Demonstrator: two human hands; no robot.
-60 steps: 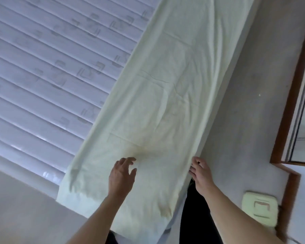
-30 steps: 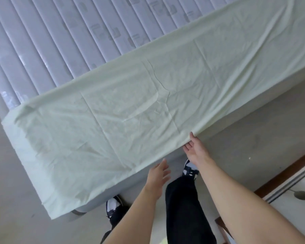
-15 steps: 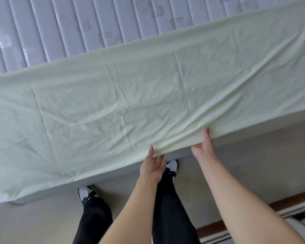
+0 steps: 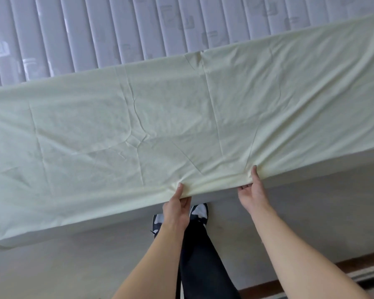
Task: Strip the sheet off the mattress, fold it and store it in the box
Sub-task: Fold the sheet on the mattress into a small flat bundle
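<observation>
Along the near edge of the mattress [image 4: 117, 35], the left hand [image 4: 177, 209] and right hand [image 4: 252, 190] each pinch the sheet [image 4: 181, 117], a band running left to right, its hem directly above both hands.

The light is soft and even, like daylight in a room, and no lamp shows. The sheet [image 4: 181, 126] is the brightest thing and looks pale green-white, without burnt-out areas. Above the sheet, the mattress [image 4: 117, 29] has a weak glossy shine on its quilted strips, strongest at the far left. Below the sheet, a soft shadow lies under its hanging edge, and the floor [image 4: 73, 266] there is dull grey. The straight edge of the sheet bends because of the wide lens. Fine details are a little soft, most of all toward the corners.
</observation>
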